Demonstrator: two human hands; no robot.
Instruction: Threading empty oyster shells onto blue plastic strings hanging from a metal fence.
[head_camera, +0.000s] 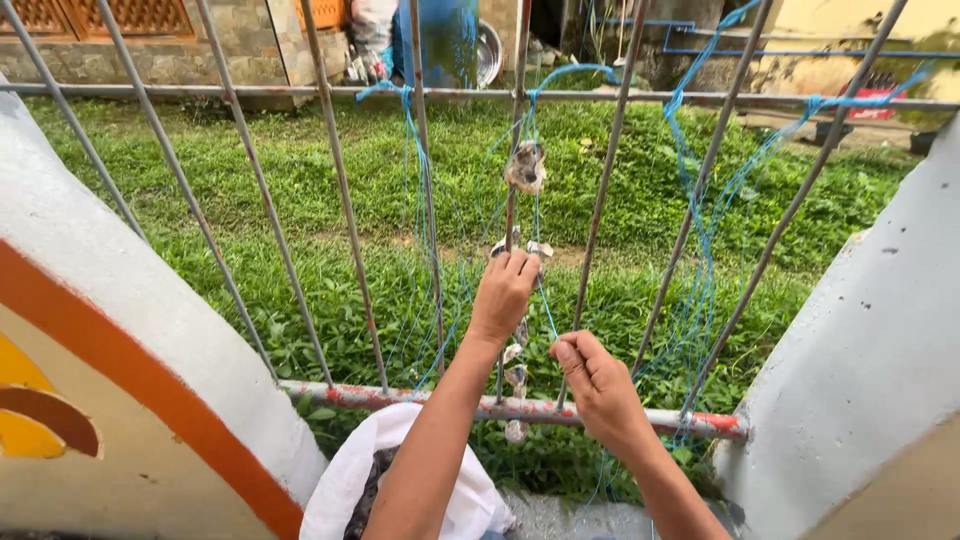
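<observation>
I see my left hand (503, 290) raised on the vertical string of shells (524, 170), fingers closed around it just below a shell cluster. My right hand (592, 385) sits lower and right, fingers pinched, probably on the blue twine (546, 315). The string's long axis runs upright along the railing bar (612, 180); the left hand is nearer.

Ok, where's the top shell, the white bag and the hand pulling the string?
Top shell (526, 166), head view, its middle.
White bag (345, 478), head view, left side.
Right hand (597, 388), head view, its back, pinching blue string.
</observation>
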